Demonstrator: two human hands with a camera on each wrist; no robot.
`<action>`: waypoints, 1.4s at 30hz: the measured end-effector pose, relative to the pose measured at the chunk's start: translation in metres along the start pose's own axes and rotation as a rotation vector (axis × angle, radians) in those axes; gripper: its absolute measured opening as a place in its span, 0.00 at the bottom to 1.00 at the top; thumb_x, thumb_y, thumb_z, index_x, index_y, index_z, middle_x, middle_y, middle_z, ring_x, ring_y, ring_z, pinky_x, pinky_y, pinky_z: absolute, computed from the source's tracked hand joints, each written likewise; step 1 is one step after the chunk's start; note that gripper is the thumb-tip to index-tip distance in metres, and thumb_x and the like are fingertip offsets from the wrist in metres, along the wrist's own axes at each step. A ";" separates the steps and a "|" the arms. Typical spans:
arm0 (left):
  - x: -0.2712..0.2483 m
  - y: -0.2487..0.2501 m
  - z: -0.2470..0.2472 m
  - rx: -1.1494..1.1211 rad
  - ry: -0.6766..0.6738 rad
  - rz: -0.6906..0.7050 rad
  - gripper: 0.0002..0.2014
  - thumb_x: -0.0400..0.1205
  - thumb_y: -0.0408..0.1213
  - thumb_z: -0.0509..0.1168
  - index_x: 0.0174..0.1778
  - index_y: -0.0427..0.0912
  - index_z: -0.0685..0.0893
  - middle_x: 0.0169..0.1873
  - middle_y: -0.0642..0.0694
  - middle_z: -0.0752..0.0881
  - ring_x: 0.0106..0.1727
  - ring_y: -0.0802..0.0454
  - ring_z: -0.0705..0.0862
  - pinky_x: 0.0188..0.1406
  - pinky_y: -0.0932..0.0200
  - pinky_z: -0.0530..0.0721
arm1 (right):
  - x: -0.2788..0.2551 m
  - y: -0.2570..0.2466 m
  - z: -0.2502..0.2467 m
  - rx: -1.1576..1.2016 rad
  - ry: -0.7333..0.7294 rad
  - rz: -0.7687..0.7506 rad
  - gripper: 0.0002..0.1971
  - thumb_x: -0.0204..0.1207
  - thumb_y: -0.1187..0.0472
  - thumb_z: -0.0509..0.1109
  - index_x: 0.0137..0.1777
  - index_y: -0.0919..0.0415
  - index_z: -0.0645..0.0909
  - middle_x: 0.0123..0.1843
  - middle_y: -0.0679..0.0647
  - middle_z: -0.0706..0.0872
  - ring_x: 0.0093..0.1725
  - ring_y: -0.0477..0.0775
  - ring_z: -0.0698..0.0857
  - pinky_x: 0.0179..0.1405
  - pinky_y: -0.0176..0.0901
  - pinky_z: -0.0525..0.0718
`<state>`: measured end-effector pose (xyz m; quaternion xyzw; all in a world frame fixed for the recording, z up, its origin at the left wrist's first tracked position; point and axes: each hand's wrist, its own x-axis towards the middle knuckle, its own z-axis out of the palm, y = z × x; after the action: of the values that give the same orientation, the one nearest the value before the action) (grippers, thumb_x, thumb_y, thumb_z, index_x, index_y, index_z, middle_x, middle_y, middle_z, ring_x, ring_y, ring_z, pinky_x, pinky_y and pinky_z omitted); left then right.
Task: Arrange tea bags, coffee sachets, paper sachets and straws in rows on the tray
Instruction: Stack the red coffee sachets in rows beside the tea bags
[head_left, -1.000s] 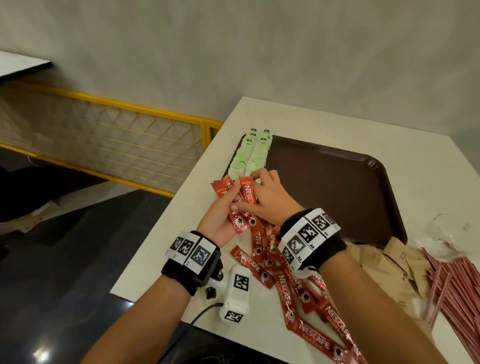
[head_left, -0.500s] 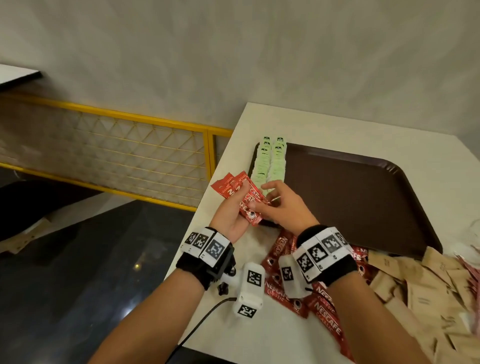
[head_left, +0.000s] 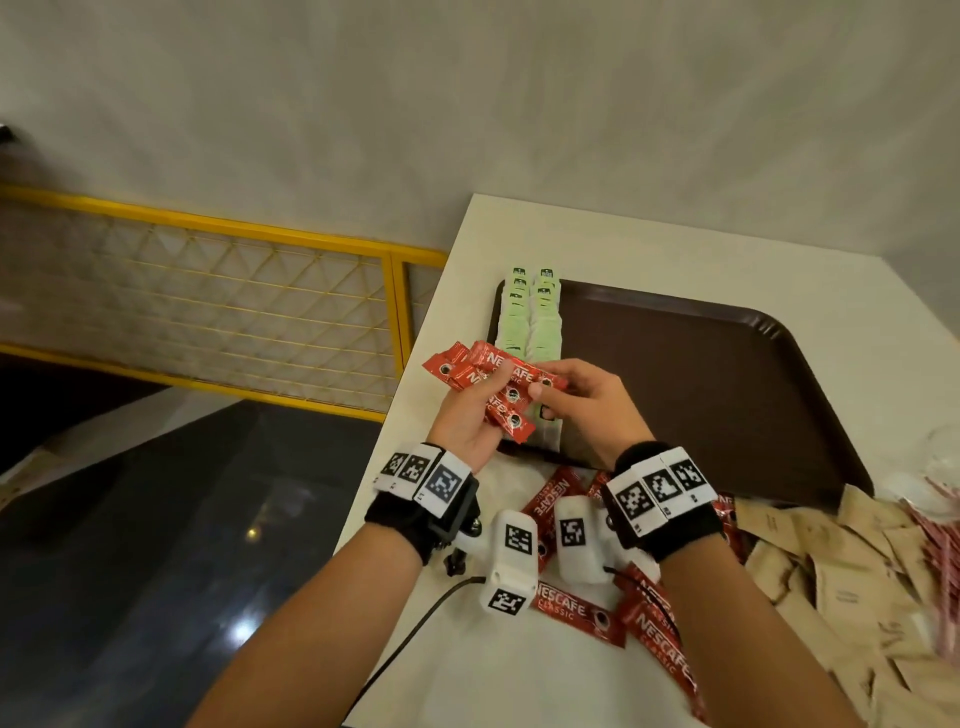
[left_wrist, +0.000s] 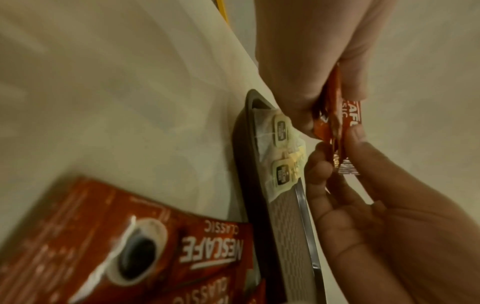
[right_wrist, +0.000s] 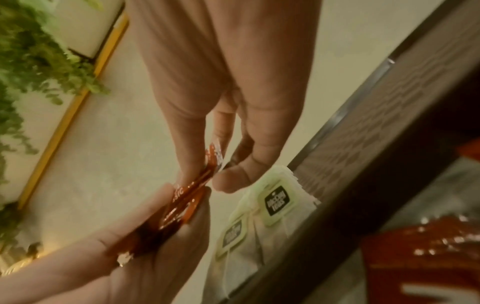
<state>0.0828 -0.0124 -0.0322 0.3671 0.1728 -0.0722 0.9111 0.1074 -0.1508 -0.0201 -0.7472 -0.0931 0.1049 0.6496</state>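
My left hand (head_left: 488, 395) grips a fanned bundle of red coffee sachets (head_left: 483, 371) above the near left corner of the brown tray (head_left: 727, 395). My right hand (head_left: 540, 389) pinches the right end of one sachet in that bundle. In the left wrist view the sachets (left_wrist: 348, 117) are clamped between my left hand (left_wrist: 324, 115) and my right hand (left_wrist: 337, 156). The right wrist view shows the same grip on the sachets (right_wrist: 187, 201). Two rows of green tea bags (head_left: 530, 322) lie along the tray's left side.
Loose red sachets (head_left: 576, 608) lie on the white table near its front edge. Brown paper sachets (head_left: 857, 571) and pink straws (head_left: 940, 535) are heaped at the right. A yellow railing (head_left: 260, 234) stands beyond the table's left edge.
Both hands have lifted the bundle of sachets off the loose pile and carried it up to the tray's near left corner. The right hand now pinches one sachet's end.
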 end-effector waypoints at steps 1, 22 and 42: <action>0.001 0.000 0.002 -0.009 -0.009 0.000 0.20 0.83 0.34 0.63 0.71 0.36 0.74 0.57 0.38 0.85 0.52 0.47 0.87 0.42 0.53 0.87 | 0.001 0.000 -0.001 0.030 0.011 0.025 0.08 0.73 0.69 0.73 0.50 0.60 0.83 0.46 0.58 0.87 0.40 0.47 0.85 0.37 0.32 0.84; 0.033 0.005 0.023 -0.001 0.092 0.023 0.21 0.79 0.29 0.67 0.69 0.36 0.78 0.59 0.38 0.86 0.59 0.44 0.87 0.53 0.48 0.86 | 0.100 -0.021 -0.113 0.268 0.306 0.195 0.07 0.79 0.71 0.65 0.46 0.59 0.81 0.38 0.54 0.82 0.33 0.46 0.80 0.27 0.35 0.83; 0.051 0.014 0.035 0.009 0.161 0.058 0.08 0.80 0.32 0.65 0.54 0.41 0.82 0.41 0.44 0.92 0.42 0.50 0.91 0.43 0.50 0.86 | 0.211 0.015 -0.123 -0.515 0.273 0.383 0.10 0.69 0.60 0.79 0.43 0.65 0.83 0.41 0.58 0.86 0.47 0.59 0.86 0.58 0.54 0.85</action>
<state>0.1428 -0.0266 -0.0180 0.3806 0.2346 -0.0170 0.8943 0.3443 -0.2123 -0.0262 -0.8976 0.1132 0.0971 0.4148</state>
